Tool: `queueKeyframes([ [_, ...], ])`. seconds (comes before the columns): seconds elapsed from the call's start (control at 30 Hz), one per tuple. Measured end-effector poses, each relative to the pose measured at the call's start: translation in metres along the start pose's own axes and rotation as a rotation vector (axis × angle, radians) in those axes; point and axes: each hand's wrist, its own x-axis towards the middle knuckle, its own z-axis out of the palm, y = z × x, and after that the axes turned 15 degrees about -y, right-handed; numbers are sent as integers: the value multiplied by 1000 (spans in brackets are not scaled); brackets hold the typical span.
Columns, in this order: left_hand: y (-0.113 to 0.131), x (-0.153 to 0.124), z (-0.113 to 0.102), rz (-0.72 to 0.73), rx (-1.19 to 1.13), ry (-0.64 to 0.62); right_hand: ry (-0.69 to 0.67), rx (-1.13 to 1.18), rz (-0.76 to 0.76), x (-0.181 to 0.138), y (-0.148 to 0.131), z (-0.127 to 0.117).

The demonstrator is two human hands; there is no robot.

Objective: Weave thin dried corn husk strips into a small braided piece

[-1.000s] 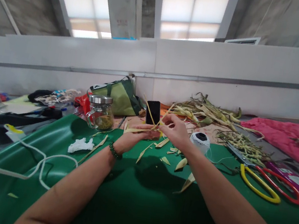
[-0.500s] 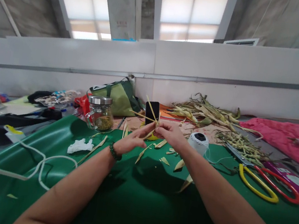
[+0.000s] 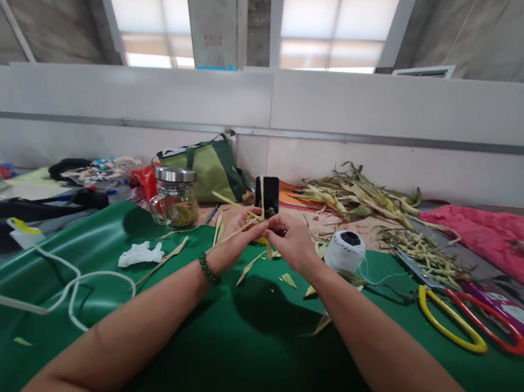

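My left hand point(image 3: 234, 239), with a green bead bracelet point(image 3: 208, 268) at its wrist, is closed on narrow dried husk strips point(image 3: 262, 197). One strip stands up and others stick out to the left. Against it, my right hand point(image 3: 293, 239) pinches at the same strips, fingertips meeting the left ones. The exact spot between the fingertips is partly hidden. Loose husk scraps point(image 3: 288, 281) lie on the green sheet point(image 3: 235, 364) below. Behind the hands stands a dark phone point(image 3: 270, 192), and a white thread spool point(image 3: 345, 252) is close to my right wrist.
Scissors point(image 3: 451, 319) with yellow and red handles lie to the right, near a pile of husks point(image 3: 361, 198) and a pink cloth point(image 3: 490, 229). At left are a glass jar mug point(image 3: 180, 209), a green bag point(image 3: 213, 172), crumpled white tissue point(image 3: 140, 256) and a white cable point(image 3: 72, 282).
My hands have come closer together, the left turning inward and closing more. The upright strip has swung steeper, and the side strip has shifted left.
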Motion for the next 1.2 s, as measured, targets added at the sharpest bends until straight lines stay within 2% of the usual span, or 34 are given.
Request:
queueKeyframes([
  [0.1,0,2,-5,32,214,109,-3,-190,-12,-5,-6,0],
  [0.17,3,1,-8,37,258,139,-5,-262,-2,-7,-10,-3],
  [0.33,11,-1,-13,-7,46,128,-53,-336,-45,-5,-15,-21],
  [0.43,11,0,-14,4,10,162,-142,-323,-66,-4,-16,-36],
  [0.53,9,1,-12,-3,-75,137,-221,-292,-61,-3,-14,-45],
  [0.67,11,1,-10,-48,-194,93,-215,-307,-42,0,-7,-40],
  [0.8,15,-1,-9,-16,-137,106,-188,-335,-35,0,-5,-32],
  [1.0,11,2,-11,33,-142,197,-349,-401,-150,-7,-16,-34],
  [1.07,10,4,-14,1,-173,187,-312,-442,-171,-9,-19,-36],
  [1.2,11,2,-13,-88,-95,59,-13,-466,-181,-8,-20,-37],
])
